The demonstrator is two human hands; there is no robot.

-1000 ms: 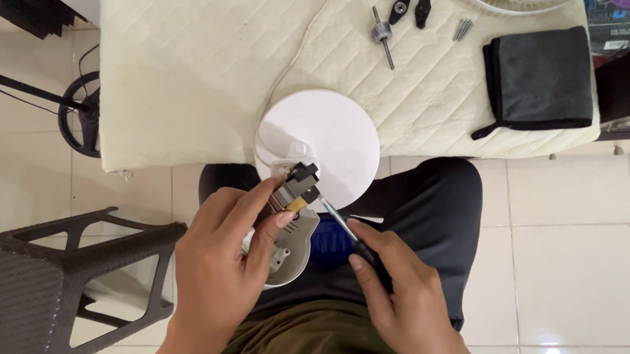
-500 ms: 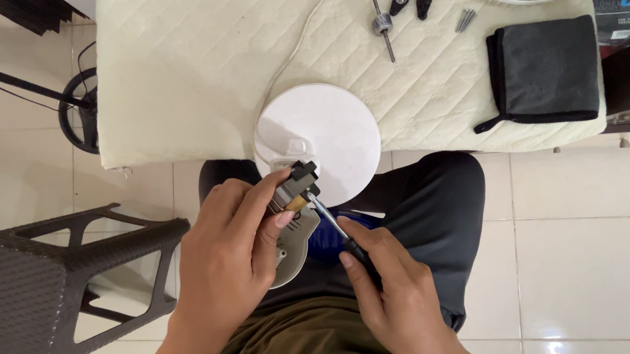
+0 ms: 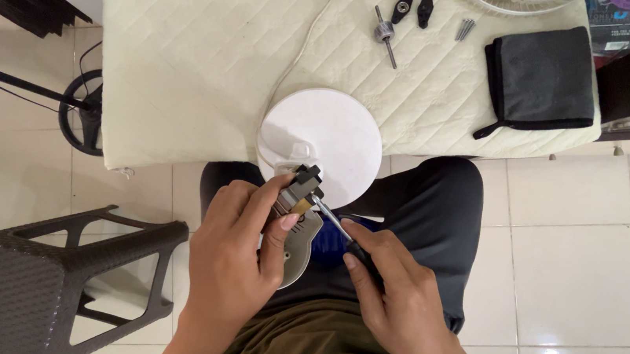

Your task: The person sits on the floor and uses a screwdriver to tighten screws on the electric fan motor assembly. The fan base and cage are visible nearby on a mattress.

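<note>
White tiled floor, with a low table under a quilted cream cover (image 3: 210, 54) at the top of the view. On the cover: a black pouch (image 3: 543, 80), a small metal shaft (image 3: 385, 35), two black knobs (image 3: 413, 6), a few screws (image 3: 464, 29). Dark wicker stool (image 3: 42, 280) at lower left.

Over the lap, left hand (image 3: 234, 259) closed around a small motor block (image 3: 299, 191), thumb laid along its side, a grey housing (image 3: 297, 250) hanging beneath it. Just behind, a round white base (image 3: 331, 139), its far edge on the table. Right hand (image 3: 396, 293) wrapped around a screwdriver (image 3: 329, 222), handle mostly hidden in the palm, tip set against the side of the block.

To do this well, probably best to:
- keep the shaft in line with the screw, not canted;
- press in along the shaft while turning, to avoid slipping out of the head;
- brace the block firmly with the left thumb, clear of the tip;
- turn from the wrist in short strokes.

Screw head itself too small to make out.
</note>
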